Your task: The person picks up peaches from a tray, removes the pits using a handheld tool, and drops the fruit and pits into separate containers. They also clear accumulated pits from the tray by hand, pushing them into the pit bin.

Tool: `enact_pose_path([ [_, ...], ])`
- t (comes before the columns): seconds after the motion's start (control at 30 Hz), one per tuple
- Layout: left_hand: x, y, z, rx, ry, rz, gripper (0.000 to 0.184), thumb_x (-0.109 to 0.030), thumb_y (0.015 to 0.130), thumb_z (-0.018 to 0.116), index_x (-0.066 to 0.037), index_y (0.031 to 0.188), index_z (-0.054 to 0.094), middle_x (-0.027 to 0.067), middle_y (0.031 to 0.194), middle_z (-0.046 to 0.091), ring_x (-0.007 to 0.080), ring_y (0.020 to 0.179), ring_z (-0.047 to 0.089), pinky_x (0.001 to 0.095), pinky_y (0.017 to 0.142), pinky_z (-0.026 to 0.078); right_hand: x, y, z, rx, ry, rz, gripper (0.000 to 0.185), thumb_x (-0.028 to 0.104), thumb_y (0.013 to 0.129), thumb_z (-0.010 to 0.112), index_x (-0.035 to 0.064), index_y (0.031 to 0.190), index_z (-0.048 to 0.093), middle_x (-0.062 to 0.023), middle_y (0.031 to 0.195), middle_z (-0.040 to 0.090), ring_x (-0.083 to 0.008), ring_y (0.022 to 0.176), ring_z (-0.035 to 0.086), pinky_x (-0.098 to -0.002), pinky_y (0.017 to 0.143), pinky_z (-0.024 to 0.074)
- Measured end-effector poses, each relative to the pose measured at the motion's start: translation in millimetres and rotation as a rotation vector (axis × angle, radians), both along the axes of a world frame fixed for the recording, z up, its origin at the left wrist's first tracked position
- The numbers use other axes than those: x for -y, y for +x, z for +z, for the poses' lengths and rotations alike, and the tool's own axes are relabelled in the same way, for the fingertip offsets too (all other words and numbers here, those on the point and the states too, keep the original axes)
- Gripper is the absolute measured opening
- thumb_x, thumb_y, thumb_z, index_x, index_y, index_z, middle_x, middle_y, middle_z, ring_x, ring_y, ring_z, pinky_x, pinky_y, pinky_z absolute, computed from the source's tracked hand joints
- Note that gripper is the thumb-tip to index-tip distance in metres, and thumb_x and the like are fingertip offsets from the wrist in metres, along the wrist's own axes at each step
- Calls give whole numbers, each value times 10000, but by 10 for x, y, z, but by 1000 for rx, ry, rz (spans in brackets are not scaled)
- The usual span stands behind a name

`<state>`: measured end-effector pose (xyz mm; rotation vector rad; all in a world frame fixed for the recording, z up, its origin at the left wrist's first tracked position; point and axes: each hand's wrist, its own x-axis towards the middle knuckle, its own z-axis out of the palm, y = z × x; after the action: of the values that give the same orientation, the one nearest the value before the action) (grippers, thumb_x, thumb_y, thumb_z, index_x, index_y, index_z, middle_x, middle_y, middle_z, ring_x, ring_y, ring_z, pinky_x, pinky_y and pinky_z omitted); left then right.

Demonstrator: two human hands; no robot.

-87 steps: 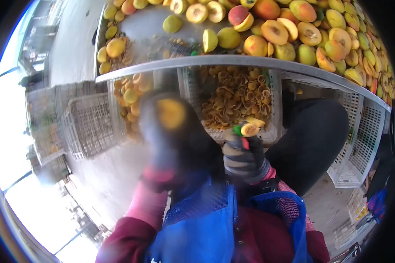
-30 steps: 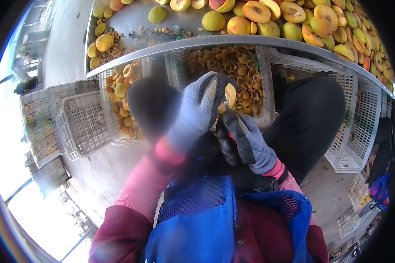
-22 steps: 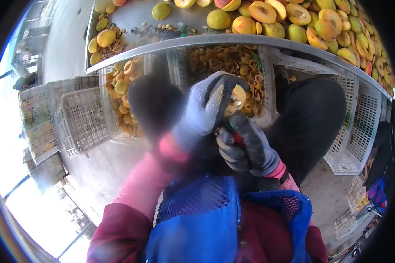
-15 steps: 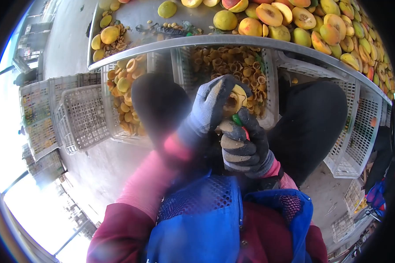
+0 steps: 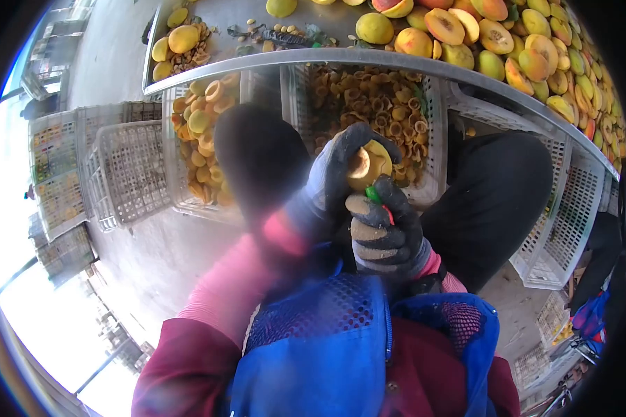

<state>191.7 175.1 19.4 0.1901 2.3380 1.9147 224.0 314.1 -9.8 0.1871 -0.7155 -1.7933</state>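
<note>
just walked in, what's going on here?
The gloved left hand holds up a cut yellow fruit; the gloved right hand holds a green-and-red tool close to it, its tip hidden. Below the metal table, a crate holds brownish hollow pieces. Whole and cut fruits lie on the table.
</note>
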Motion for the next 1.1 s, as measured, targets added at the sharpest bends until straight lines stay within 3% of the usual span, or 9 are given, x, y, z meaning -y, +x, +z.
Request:
enact_pose_path([
  [0.17, 142, 299, -730, 110, -172, 249, 361, -103, 875, 527, 4, 1216, 474, 135, 1014, 595, 207, 916, 584, 329, 760, 482, -82, -125, 69, -30, 196, -105, 487, 534, 950, 370, 74, 917, 527, 39, 502, 399, -52, 328, 345, -199, 278, 303],
  [0.23, 291, 169, -639, 362, 13, 352, 249, -115, 888, 521, 24, 1088, 573, 134, 932, 613, 240, 866, 596, 327, 763, 475, -87, -113, -165, 23, 159, -140, 522, 542, 948, 365, 67, 1025, 565, 60, 498, 359, -58, 341, 327, -199, 308, 299],
  [0.4, 1052, 162, 191, -474, -918, 556, 236, -109, 940, 443, 23, 1027, 619, 136, 984, 639, 223, 868, 618, 325, 787, 491, -139, -127, -646, 65, 361, -130, 413, 517, 936, 428, 143, 941, 603, 59, 560, 335, -76, 449, 350, -236, 396, 320],
  [0.57, 1686, -160, 448, 133, -1370, 601, 300, -260, 896, 580, -55, 1110, 628, 145, 1000, 649, 222, 849, 633, 332, 784, 489, -81, -209, -366, -143, 1058, -78, 357, 443, 913, 535, 92, 965, 579, 42, 611, 388, -91, 477, 370, -262, 431, 331],
  [0.67, 1155, -868, 498, -40, -956, 678, 298, -269, 839, 658, -57, 1048, 668, 130, 933, 672, 238, 868, 642, 322, 767, 478, 8, -217, -349, -261, 1251, -103, 297, 364, 898, 592, 100, 1031, 558, 6, 673, 480, -109, 500, 450, -271, 454, 386],
  [0.87, 1540, -2435, -488, 4, -1205, 226, 534, -354, 718, 722, -191, 1199, 554, 179, 1113, 596, 369, 1037, 574, 435, 889, 453, -20, -317, -349, -448, 1421, -198, 288, 343, 897, 594, 90, 1031, 561, -22, 694, 522, -121, 521, 507, -266, 469, 438],
  [0.93, 1623, -2454, -476, -232, -1196, 170, 440, -250, 780, 694, -131, 1185, 573, 146, 1042, 631, 280, 929, 621, 355, 812, 484, -21, -352, -335, -430, 1470, -242, 288, 347, 906, 578, 85, 1023, 565, -28, 683, 525, -121, 501, 497, -263, 458, 439],
  [1.03, 1330, -2059, -123, 54, -424, 277, 263, -53, 876, 582, -12, 1134, 608, 10, 914, 632, 33, 735, 501, 184, 627, 418, -62, -500, -219, -363, 1437, -159, 305, 360, 921, 547, 72, 1018, 561, -27, 650, 513, -116, 468, 478, -259, 442, 424],
  [1.1, 1135, -1775, -95, -136, -678, 271, 301, -198, 833, 657, -76, 1107, 629, 59, 810, 631, 127, 611, 576, 271, 594, 471, -11, -551, -65, -360, 1504, -242, 319, 369, 927, 532, 64, 1016, 559, -22, 635, 501, -110, 455, 468, -254, 437, 416],
])
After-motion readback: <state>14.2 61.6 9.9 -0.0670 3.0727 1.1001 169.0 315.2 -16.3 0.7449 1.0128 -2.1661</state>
